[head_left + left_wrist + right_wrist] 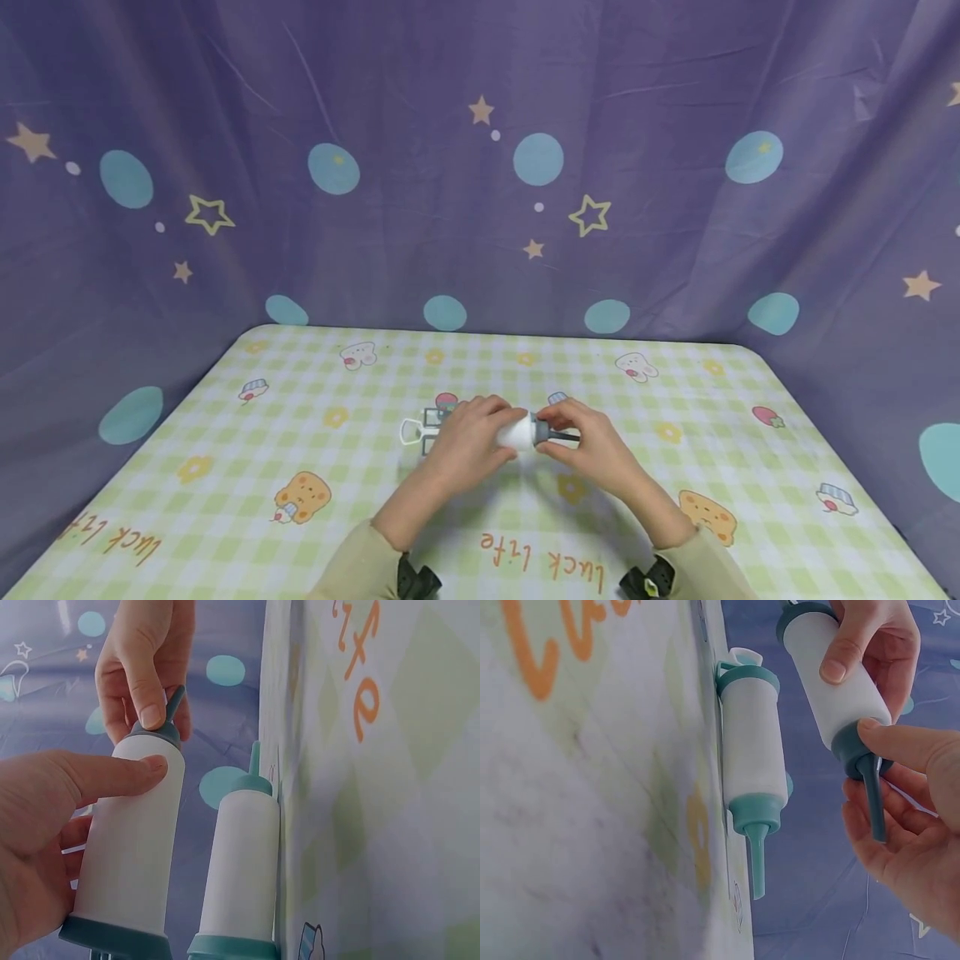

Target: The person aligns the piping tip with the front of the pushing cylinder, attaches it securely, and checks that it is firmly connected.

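A white syringe (pixel 516 434) with a dark teal nozzle cap (pixel 851 746) is held between both hands over the table. My left hand (pixel 472 442) grips its barrel, thumb lying along the white side. At the nozzle end, my right hand (pixel 592 442) pinches the cap between thumb and fingers, and the thin spout (pixel 872 799) sticks out past them. A second white syringe (pixel 754 742), with lighter teal ends, lies on the tablecloth beside the held one. It points the same way; in the head view the hands and held syringe largely hide it.
A green-and-white checked tablecloth (pixel 360 517) with printed cartoons and lettering covers the table. Behind and at both sides hangs a purple curtain (pixel 420 83) with stars and blue dots. Dark wrist straps (pixel 417 579) show at both sleeves.
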Tool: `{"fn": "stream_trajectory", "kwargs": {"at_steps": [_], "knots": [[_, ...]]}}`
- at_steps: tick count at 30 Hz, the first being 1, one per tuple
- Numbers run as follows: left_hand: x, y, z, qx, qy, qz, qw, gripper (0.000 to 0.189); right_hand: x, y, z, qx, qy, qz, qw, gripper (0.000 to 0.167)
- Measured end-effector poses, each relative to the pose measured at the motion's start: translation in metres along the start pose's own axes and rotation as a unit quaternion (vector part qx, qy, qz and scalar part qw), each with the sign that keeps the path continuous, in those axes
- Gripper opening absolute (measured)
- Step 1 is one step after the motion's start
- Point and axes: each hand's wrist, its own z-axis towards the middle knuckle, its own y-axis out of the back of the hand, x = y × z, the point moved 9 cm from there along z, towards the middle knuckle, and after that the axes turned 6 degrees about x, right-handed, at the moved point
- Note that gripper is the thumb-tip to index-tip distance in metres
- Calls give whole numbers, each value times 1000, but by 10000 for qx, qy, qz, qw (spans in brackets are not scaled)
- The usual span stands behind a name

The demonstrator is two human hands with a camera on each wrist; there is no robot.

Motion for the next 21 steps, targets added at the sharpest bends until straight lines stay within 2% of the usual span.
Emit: {"fn": "stream_trajectory", "kwargs": {"at_steps": [7, 15, 21], "knots": [[3, 0, 0, 53, 13, -184, 9998, 48, 0, 0, 0, -119, 188, 2, 9998, 32], [5, 1, 0, 3, -65, -397, 9992, 49, 6, 2, 1, -244, 584, -221, 9977, 33], [9, 0, 0, 187, 36, -672, 9976, 49, 14, 3, 0, -357, 1003, -148, 9942, 33]]}}
